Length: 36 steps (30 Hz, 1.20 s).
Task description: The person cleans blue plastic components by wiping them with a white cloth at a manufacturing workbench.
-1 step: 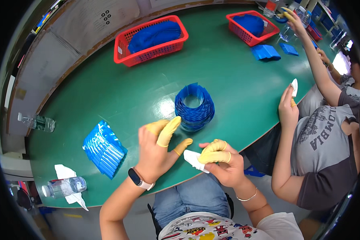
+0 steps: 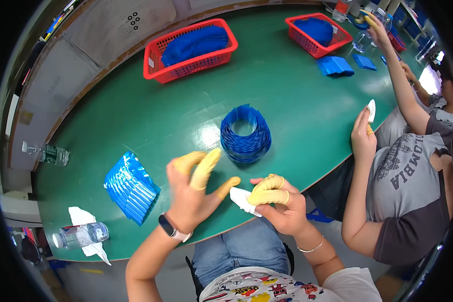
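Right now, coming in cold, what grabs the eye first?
The glossy blue ring-shaped stack mid-table, just ahead of the person's hands. Next, yellow finger covers: the left hand is spread and empty, the right hand holds a white wad near the table edge. Then the left red basket of blue material, beyond the stack.

A green table [image 2: 186,110] spreads before me. On it, beyond my right hand's [image 2: 282,206] grip, stands a ring-shaped blue stack [image 2: 245,143]; well left of my grip lie a fanned blue bundle [image 2: 131,186] and a white tissue [image 2: 79,215]; farther off sit two red baskets [image 2: 186,71], flat blue pieces [image 2: 334,66] right of them.
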### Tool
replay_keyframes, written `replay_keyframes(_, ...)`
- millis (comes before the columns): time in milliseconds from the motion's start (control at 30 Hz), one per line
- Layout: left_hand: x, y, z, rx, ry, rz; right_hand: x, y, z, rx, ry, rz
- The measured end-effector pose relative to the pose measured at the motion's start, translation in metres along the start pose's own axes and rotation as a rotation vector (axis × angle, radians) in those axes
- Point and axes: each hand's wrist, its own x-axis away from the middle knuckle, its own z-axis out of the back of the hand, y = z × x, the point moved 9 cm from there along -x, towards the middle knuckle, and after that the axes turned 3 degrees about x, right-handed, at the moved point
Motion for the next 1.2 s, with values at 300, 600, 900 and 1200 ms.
replay_keyframes(300,0.131,-0.043,0.111,-0.529,-0.182,0.415,0.023,0.012,0.015,-0.023,0.099,-0.02)
replay_keyframes(600,0.134,-0.018,0.049,-0.363,-0.409,0.368,0.034,-0.004,0.0,0.056,0.163,-0.033)
replay_keyframes(900,0.143,-0.011,0.068,-0.121,-0.256,0.303,0.027,-0.025,-0.032,0.4,0.19,0.058)
replay_keyframes(1200,0.145,-0.033,0.062,-0.175,-0.374,0.363,-0.008,0.001,-0.157,0.786,-0.37,0.27)
